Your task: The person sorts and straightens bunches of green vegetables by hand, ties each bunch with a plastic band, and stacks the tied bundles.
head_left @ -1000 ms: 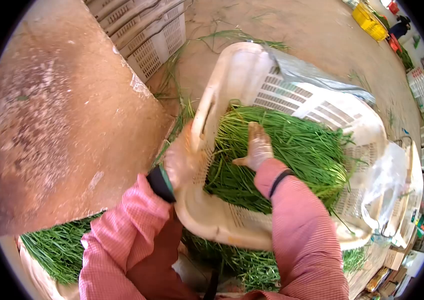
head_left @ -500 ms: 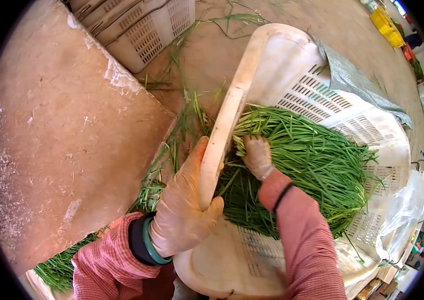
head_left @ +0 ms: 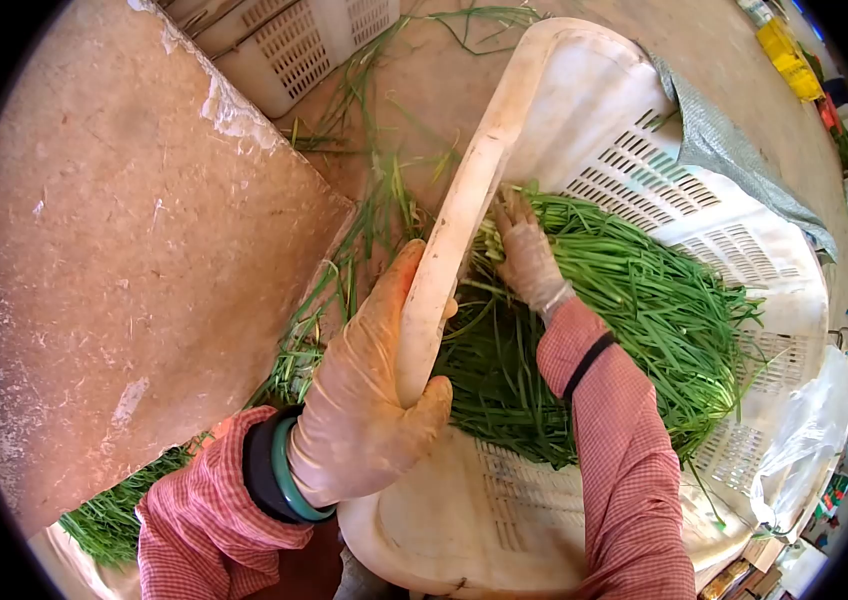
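Greens lie heaped inside the crate, and I've got the right hand on them, fingers stretched out over the pale stem ends. Left hand is wrapped firmly round the rim, thumb lapping its lower end.

Tight on that side: the rim slants up just beside my right fingers. Better room toward the far wall, where bare slotted plastic shows, and along the near wall too. Outside, a strip of floor littered with loose stalks separates the rim from the slab. Grey cloth drapes the far edge; a clear bag hangs at the right. Farther out, another crate stands by the slab.

And there's the change! Half a second ago my right fingers were curled; now they've straightened and moved farther up the heap. Left hand stays on the rim.
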`<state>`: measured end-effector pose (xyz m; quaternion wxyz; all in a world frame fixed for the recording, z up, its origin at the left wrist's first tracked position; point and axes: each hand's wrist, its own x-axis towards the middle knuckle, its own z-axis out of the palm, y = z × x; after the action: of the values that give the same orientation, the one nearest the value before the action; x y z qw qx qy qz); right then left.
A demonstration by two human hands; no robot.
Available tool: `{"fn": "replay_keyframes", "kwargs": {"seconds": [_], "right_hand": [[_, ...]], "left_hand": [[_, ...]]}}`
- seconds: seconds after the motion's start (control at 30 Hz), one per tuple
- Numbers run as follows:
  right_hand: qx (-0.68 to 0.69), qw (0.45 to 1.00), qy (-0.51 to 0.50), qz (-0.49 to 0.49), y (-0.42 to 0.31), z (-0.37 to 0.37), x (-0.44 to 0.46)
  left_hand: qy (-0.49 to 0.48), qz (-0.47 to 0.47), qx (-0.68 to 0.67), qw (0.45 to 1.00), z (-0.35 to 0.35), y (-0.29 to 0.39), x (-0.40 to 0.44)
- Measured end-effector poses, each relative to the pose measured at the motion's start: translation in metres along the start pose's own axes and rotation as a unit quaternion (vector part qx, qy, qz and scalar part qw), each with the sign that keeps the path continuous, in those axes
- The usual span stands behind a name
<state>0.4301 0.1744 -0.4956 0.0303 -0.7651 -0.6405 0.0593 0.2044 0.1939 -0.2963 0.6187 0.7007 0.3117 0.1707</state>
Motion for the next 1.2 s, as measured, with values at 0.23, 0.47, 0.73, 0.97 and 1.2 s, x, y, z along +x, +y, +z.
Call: {"fn": "replay_keyframes", "kwargs": {"seconds": [0.23,0.47,0.73,0.97,1.2], "right_hand": [[-0.098,0.978,-0.128,0.129,-0.005,0.011,0.015],[0.154,0.976,0.137,0.068,0.038,-0.059,-0.086],[0.589,0.75,0.218,0.206,0.076,-0.104,-0.102],[0.637,0.686,0.261,0.236,0.086,-0.147,-0.113],[0.708,0.689,0.073,0.135,0.117,-0.153,-0.152]], "left_hand": [[-0.014,0.022,0.071,0.997,-0.005,0.006,0.002],[-0.001,0.026,-0.041,0.999,0.001,0.002,0.002],[0.037,0.226,0.538,0.811,0.025,0.06,-0.009],[-0.176,-0.086,0.402,0.894,0.159,0.006,0.074],[-0.147,0.008,-0.319,0.936,0.249,-0.061,0.149]]}}
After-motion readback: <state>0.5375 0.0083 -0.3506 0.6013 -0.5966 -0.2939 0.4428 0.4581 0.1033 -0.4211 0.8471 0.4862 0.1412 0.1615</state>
